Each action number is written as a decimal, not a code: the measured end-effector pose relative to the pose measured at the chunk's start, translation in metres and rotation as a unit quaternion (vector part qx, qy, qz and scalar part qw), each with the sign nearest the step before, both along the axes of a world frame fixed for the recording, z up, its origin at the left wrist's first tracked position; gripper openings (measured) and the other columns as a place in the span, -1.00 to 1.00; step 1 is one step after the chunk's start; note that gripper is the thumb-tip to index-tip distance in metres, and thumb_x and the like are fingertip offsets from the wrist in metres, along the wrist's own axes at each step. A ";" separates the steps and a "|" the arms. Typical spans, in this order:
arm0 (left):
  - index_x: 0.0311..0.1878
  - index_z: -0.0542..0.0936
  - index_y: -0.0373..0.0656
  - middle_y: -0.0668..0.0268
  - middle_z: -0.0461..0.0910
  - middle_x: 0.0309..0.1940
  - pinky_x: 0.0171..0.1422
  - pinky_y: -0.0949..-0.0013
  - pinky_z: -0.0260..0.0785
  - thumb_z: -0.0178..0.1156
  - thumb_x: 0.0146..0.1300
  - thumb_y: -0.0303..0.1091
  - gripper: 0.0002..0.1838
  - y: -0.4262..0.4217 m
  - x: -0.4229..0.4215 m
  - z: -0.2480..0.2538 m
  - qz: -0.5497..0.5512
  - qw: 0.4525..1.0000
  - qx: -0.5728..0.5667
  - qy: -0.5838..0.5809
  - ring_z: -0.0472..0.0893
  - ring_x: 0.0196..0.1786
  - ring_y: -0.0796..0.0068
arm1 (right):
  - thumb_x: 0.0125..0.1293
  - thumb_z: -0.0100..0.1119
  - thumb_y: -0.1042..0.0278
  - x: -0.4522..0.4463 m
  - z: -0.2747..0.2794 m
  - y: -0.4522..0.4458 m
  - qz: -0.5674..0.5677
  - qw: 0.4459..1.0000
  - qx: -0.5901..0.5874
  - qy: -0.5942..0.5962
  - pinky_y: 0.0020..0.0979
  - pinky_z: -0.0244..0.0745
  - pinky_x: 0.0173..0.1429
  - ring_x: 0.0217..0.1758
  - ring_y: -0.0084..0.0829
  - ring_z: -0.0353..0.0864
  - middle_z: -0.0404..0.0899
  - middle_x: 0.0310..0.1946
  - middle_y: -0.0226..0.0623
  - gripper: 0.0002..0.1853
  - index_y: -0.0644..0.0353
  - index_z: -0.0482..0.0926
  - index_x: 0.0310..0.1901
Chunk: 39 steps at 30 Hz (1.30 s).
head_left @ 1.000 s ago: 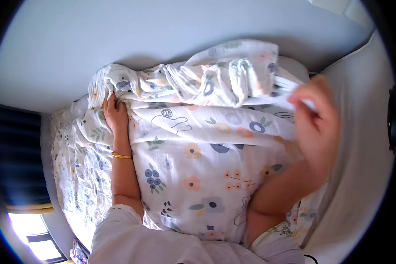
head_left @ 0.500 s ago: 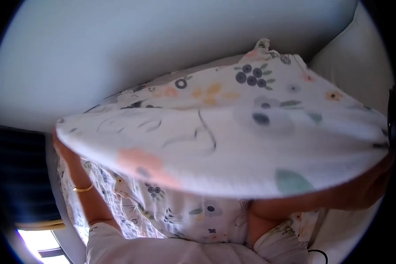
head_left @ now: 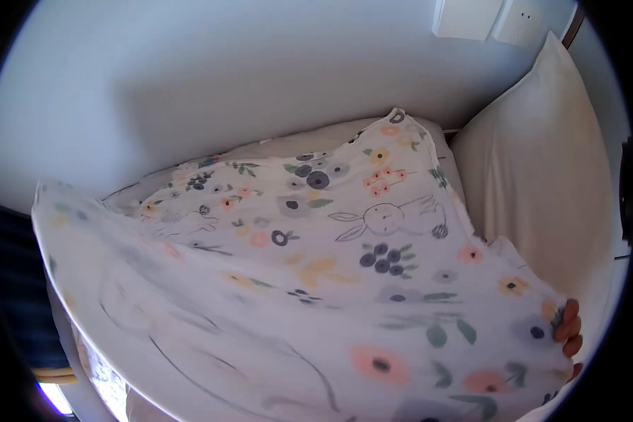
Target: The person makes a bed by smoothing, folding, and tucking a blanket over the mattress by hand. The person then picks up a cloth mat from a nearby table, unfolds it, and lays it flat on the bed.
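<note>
A thin white blanket (head_left: 373, 281) printed with flowers, berries and rabbits fills most of the view. Its far part lies spread over the bed, while the near part is lifted towards the camera and blurred. At the right edge, the fingers of my right hand (head_left: 572, 330) curl closed over the blanket's border. The left side of the blanket rises to a raised corner at the far left. My left hand does not show; the raised cloth covers that area.
A beige pillow (head_left: 534, 148) leans upright at the right end of the bed. Behind the bed runs a pale wall (head_left: 260, 63) with white switch plates (head_left: 469, 17). A dark blue curtain (head_left: 10, 288) hangs at the left.
The blanket has been spread wider, its near edge dropping lower and its left corner shifting further left. My right hand has moved down, and my left hand and both forearms have gone from sight.
</note>
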<state>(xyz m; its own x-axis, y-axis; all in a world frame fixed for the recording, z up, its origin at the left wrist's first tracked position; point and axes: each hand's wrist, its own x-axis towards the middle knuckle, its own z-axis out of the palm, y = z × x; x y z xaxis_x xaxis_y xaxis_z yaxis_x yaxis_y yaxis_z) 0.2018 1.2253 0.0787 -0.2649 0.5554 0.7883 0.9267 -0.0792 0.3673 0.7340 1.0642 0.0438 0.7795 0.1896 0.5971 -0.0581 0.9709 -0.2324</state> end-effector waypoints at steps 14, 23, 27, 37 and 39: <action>0.26 0.35 -0.11 0.11 0.61 -0.17 -0.02 0.28 0.41 0.25 0.08 -0.34 -0.38 -0.003 0.082 -0.058 0.002 0.951 -0.306 0.043 0.60 -0.13 0.21 | 0.26 0.09 0.46 -0.061 -0.049 0.194 -0.196 0.854 -0.444 -0.188 -0.46 0.39 -0.02 -0.16 -0.40 0.48 0.53 -0.24 -0.30 -0.83 0.26 0.51 -0.13; 0.30 0.29 -0.24 0.31 0.47 -0.62 -0.42 0.45 0.34 0.27 0.08 -0.37 -0.32 0.032 0.250 -0.030 -0.297 0.863 -0.408 0.001 0.45 -0.56 0.49 | 0.14 0.14 0.52 -0.067 -0.007 0.145 -0.360 0.705 -0.506 -0.343 -0.43 0.40 -0.12 -0.22 -0.27 0.48 0.54 -0.28 -0.25 -0.81 0.17 0.59 -0.18; 0.12 0.42 -0.27 0.24 0.56 -0.59 -0.43 0.39 0.34 0.15 0.13 -0.38 -0.55 0.050 0.284 -0.045 -0.325 0.783 -0.525 -0.070 0.45 -0.62 0.38 | 0.16 0.14 0.51 -0.069 0.015 0.120 -0.188 0.763 -0.556 -0.270 -0.41 0.43 -0.21 -0.31 -0.36 0.54 0.58 -0.37 -0.28 -0.86 0.20 0.59 -0.22; 0.22 0.30 -0.29 0.21 0.51 -0.08 -0.06 0.47 0.25 0.15 0.27 -0.33 -0.50 0.081 0.317 -0.067 -0.563 0.733 -0.232 -0.305 0.39 -0.13 0.52 | 0.23 0.08 0.56 -0.074 -0.013 0.170 -0.162 0.897 -0.367 -0.185 -0.31 0.28 0.25 0.16 -0.19 0.40 0.28 0.17 0.01 -0.54 0.32 0.24 0.17; 0.35 0.13 -0.24 0.11 0.42 0.10 0.16 0.37 0.20 0.20 0.23 -0.32 -0.32 0.080 0.314 -0.084 -0.530 0.759 -0.301 -0.231 0.35 0.08 0.37 | 0.10 0.17 0.55 -0.068 -0.063 0.207 -0.197 0.799 -0.439 -0.361 -0.14 -0.13 0.43 0.36 -0.03 0.09 0.16 0.24 0.07 -0.23 0.27 0.03 0.34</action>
